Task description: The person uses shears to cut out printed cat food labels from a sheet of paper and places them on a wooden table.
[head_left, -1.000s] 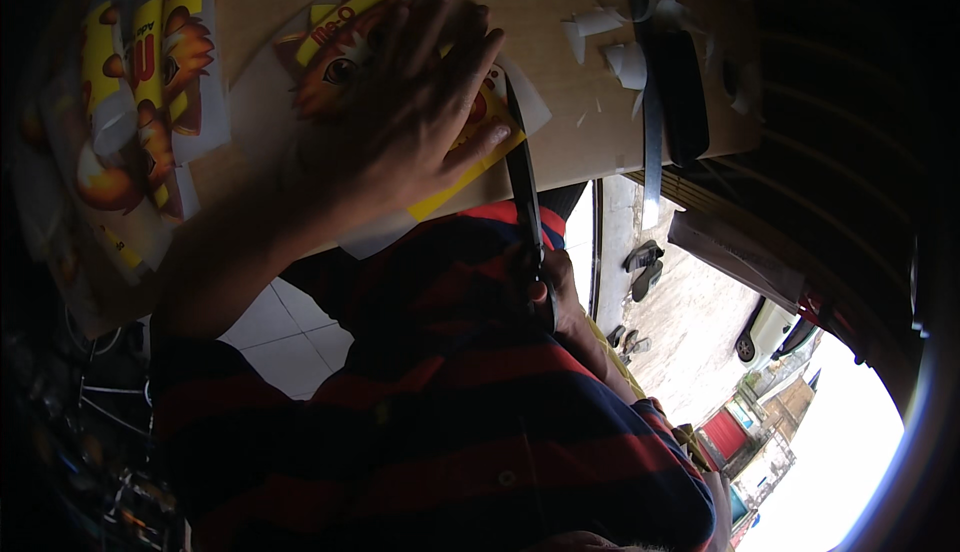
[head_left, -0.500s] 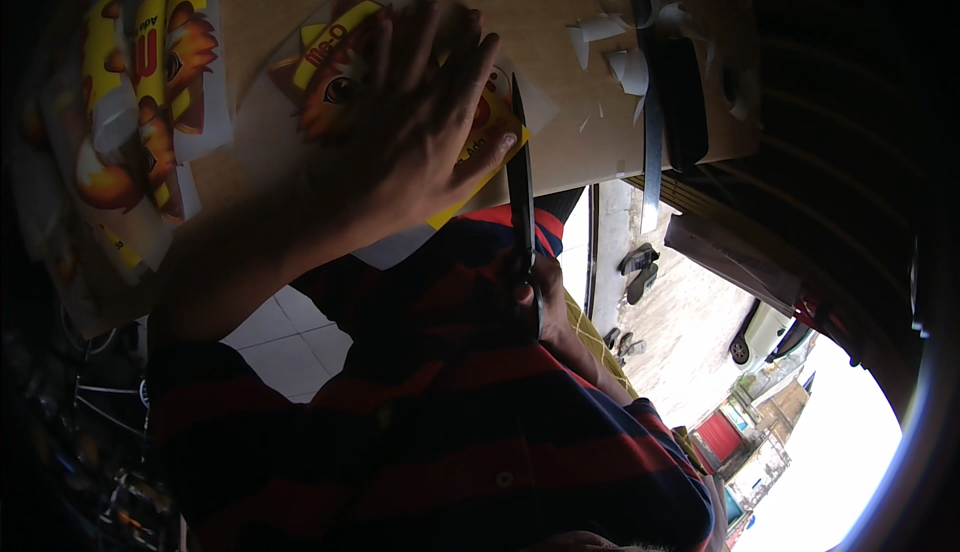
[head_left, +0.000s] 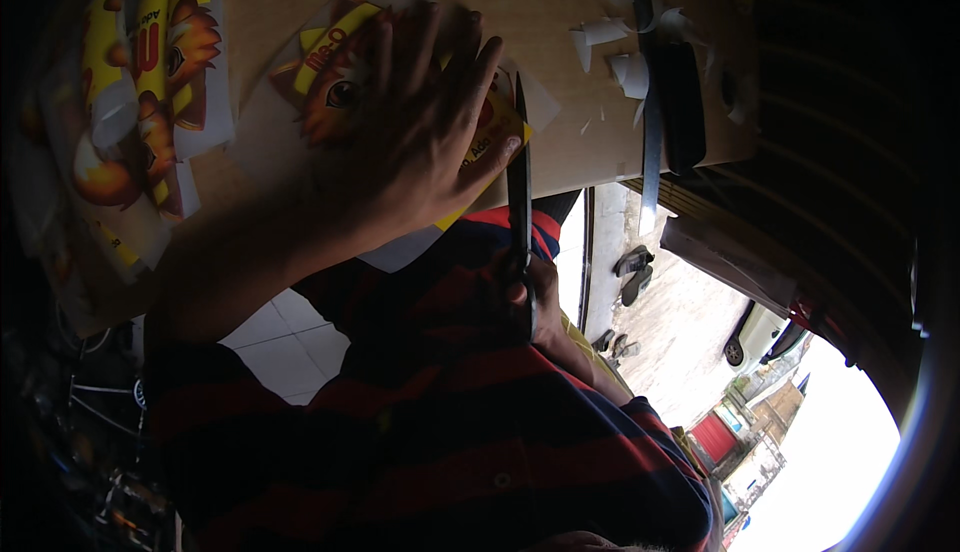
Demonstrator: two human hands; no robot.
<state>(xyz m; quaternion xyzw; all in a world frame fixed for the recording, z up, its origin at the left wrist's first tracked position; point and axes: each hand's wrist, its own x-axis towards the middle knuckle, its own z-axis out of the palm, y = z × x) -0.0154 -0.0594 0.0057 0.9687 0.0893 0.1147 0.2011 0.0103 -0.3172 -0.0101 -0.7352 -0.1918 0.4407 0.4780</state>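
A printed sticker sheet [head_left: 335, 62] with an orange cartoon cat and yellow patches lies on the brown tabletop, its near edge hanging over the table's front. My left hand [head_left: 425, 132] rests flat on it with fingers spread, covering much of the print. My right hand [head_left: 540, 297], closed and low in front of my striped shirt, grips a pair of dark scissors [head_left: 521, 192]. Their long blades point away from me along the sheet's right side, close to my left thumb. How far the blades are apart cannot be made out.
Several printed cat sheets, partly curled [head_left: 150, 62], lie at the table's left. White paper scraps [head_left: 630, 74], a black oblong object [head_left: 685, 107] and a metal strip [head_left: 651, 177] lie at the right, the strip jutting past the table edge [head_left: 600, 188]. Sandals [head_left: 634, 274] are on the ground outside.
The view has shifted slightly. My left hand stays pressed on the sheet, and the scissors remain at its right side with barely any visible movement.
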